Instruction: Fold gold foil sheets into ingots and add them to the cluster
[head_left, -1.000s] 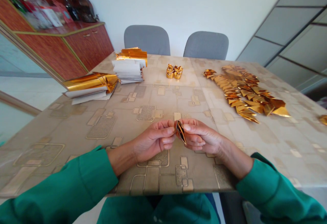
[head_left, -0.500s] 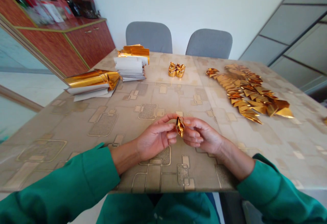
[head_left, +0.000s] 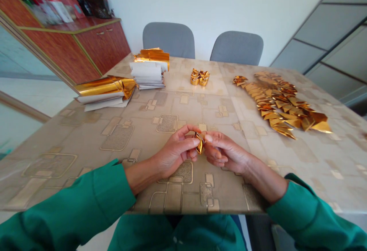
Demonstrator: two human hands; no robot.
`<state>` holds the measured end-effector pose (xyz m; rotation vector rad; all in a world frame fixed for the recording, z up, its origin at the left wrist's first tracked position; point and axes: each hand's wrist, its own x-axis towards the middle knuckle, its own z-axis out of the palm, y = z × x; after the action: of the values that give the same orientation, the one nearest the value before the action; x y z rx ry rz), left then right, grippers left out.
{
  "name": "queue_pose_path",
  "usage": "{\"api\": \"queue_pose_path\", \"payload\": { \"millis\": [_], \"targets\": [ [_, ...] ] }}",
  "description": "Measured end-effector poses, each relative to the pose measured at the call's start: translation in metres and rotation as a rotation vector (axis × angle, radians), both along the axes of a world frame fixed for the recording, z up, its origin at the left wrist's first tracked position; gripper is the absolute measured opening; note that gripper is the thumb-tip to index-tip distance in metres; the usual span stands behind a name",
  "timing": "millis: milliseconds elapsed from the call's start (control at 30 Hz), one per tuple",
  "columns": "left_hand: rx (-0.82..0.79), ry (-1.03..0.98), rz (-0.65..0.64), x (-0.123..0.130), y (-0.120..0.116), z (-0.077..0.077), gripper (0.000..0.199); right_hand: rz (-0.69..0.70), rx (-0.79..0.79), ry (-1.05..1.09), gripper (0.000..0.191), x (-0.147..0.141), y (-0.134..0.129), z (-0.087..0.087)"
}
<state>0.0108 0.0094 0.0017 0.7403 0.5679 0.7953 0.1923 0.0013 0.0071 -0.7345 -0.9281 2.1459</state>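
A small folded piece of shiny gold foil paper [head_left: 200, 144] is held just above the near part of the table. My left hand [head_left: 176, 149] grips its left side between thumb and fingers. From the other side, my right hand [head_left: 222, 148] pinches its right edge with thumb and forefinger, the other fingers curled below. Farther back on the table stand a few finished gold foil folds [head_left: 200, 77]. On the right lies a spread of many overlapping folded gold pieces [head_left: 278, 102].
A stack of gold and white paper sheets [head_left: 149, 71] stands at the back left, with a rolled gold-and-white bundle [head_left: 106, 90] beside it. Two grey chairs [head_left: 169, 39] are behind the patterned table [head_left: 114, 167]. A reddish wooden cabinet [head_left: 100, 44] stands far left.
The foil piece has turned slightly and shifted a little left in my fingers. My right thumb and forefinger have moved closer onto its edge.
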Motion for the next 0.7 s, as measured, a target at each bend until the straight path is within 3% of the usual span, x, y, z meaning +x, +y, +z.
{"api": "queue_pose_path", "payload": {
  "millis": [333, 567, 700],
  "targets": [
    [0.078, 0.079, 0.016, 0.0017, -0.0015, 0.0007, 0.027, -0.017, -0.041, -0.023, 0.026, -0.0023, 0.0018, 0.0005],
    [0.120, 0.219, 0.116, 0.0063, -0.0026, 0.0010, 0.017, 0.009, -0.071, -0.060, 0.027, -0.0003, 0.0035, -0.0038],
    [0.118, 0.195, 0.078, 0.0045, -0.0031, -0.0005, 0.020, -0.009, -0.053, -0.077, 0.028, -0.0010, 0.0037, -0.0030]
  ]
}}
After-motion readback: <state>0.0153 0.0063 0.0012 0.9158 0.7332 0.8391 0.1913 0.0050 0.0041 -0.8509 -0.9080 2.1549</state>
